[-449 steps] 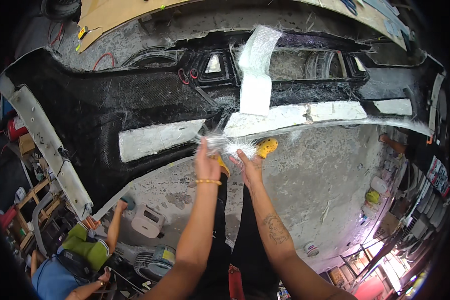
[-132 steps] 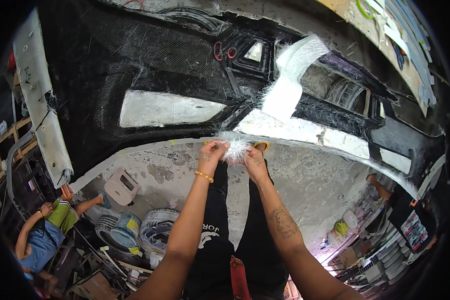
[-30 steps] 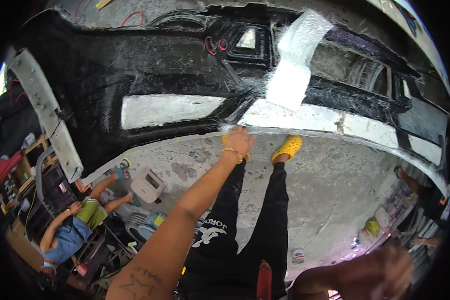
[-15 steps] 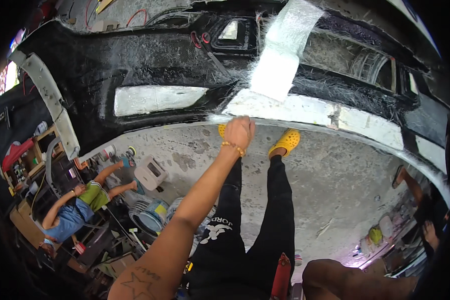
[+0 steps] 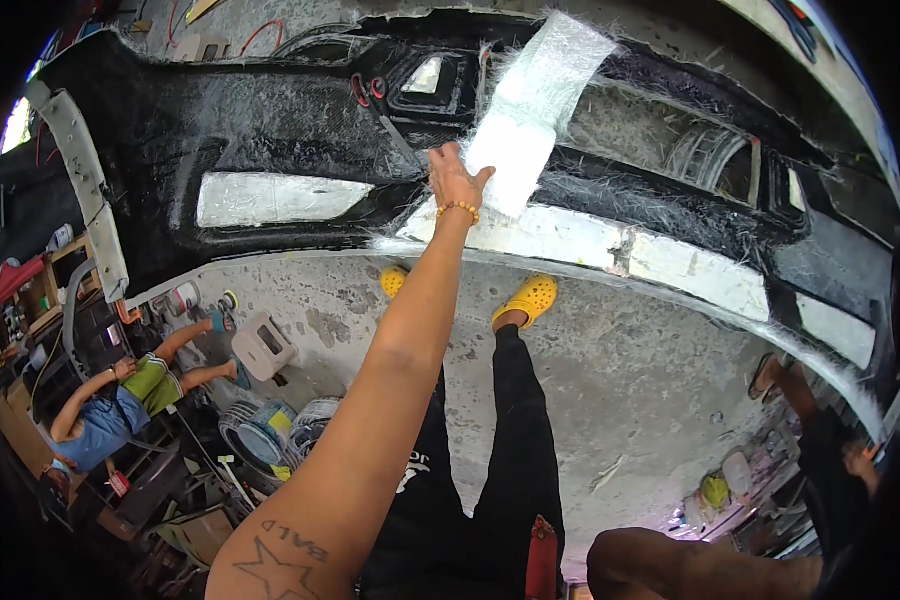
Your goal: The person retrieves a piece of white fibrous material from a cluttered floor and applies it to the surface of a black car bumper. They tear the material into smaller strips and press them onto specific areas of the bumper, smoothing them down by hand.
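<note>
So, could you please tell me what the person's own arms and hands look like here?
Both arms are bare, with no sleeves or gloves. The left hand has an orange beaded bracelet at its wrist, and dark star and lettering tattoos mark that arm. Only the right forearm shows; its hand is out of frame.

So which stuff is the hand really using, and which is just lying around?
In use:
left hand
white fibreglass strip
black bumper shell

Lying about:
red-handled scissors
white canister
buckets
</note>
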A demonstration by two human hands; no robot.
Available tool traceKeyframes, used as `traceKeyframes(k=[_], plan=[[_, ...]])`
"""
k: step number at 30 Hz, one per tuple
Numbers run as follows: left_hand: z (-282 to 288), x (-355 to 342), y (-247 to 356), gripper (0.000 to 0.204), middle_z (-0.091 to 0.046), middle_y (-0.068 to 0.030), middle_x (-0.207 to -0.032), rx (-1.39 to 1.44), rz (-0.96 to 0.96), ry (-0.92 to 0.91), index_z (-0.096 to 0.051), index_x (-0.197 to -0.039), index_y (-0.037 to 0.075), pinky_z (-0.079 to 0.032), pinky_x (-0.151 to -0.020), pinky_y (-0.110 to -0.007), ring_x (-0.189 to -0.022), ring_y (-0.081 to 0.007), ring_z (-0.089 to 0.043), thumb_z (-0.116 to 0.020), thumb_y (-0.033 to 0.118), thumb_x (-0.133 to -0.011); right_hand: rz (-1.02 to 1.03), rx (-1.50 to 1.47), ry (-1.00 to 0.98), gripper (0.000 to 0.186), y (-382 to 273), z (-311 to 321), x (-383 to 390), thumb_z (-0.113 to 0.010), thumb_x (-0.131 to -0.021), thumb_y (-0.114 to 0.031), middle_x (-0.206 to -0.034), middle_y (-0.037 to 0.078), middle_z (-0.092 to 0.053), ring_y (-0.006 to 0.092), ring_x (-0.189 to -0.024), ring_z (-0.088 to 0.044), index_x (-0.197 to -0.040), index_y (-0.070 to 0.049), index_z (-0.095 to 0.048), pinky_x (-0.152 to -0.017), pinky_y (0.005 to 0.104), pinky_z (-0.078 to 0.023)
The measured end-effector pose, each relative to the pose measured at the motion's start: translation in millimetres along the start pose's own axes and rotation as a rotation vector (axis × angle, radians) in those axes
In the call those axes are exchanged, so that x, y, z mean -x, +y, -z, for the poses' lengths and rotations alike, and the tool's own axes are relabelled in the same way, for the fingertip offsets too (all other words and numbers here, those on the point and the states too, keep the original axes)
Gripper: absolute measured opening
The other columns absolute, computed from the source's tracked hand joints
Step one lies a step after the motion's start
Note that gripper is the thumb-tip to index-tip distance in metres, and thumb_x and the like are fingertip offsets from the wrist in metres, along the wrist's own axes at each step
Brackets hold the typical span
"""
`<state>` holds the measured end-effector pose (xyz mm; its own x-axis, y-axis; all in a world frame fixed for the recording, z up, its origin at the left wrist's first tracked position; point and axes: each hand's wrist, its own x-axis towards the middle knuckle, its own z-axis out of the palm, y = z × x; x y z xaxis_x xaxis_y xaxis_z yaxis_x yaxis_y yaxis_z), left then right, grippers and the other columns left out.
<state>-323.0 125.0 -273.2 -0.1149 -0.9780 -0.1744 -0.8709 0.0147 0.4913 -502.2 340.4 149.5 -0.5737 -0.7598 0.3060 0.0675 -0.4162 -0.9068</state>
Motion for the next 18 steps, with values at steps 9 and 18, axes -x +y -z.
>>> traceKeyframes(k=[9,18], plan=[[13.0,32.0,-32.8,0.042,-0.052,-0.0185,-0.111,0.132,-0.29,0.115,-0.055,-0.118,0.003,-0.043,-0.085,-0.042,-0.1,-0.0346,-0.053,-0.072,0.015,-0.082,-0.741,0.635,0.205,0.023,161.6,116.8,33.5,-0.069,-0.089,-0.011,-0.102,0.01,-0.067,0.0176,-0.092,-0.062,-0.108,0.001,-0.064,-0.08,0.0317,-0.049],[44.7,116.6,-15.7,0.042,-0.051,-0.0165,-0.113,0.302,-0.163,-0.146,-0.052,-0.124,0.001,-0.047,-0.084,-0.038,-0.091,-0.0285,-0.054,-0.067,0.01,-0.085,-0.981,0.852,0.278,0.036,335.7,310.6,158.6,-0.069,-0.09,-0.018,-0.092,0.006,-0.066,0.0117,-0.068,-0.059,-0.122,-0.005,-0.059,-0.065,0.0274,-0.05]])
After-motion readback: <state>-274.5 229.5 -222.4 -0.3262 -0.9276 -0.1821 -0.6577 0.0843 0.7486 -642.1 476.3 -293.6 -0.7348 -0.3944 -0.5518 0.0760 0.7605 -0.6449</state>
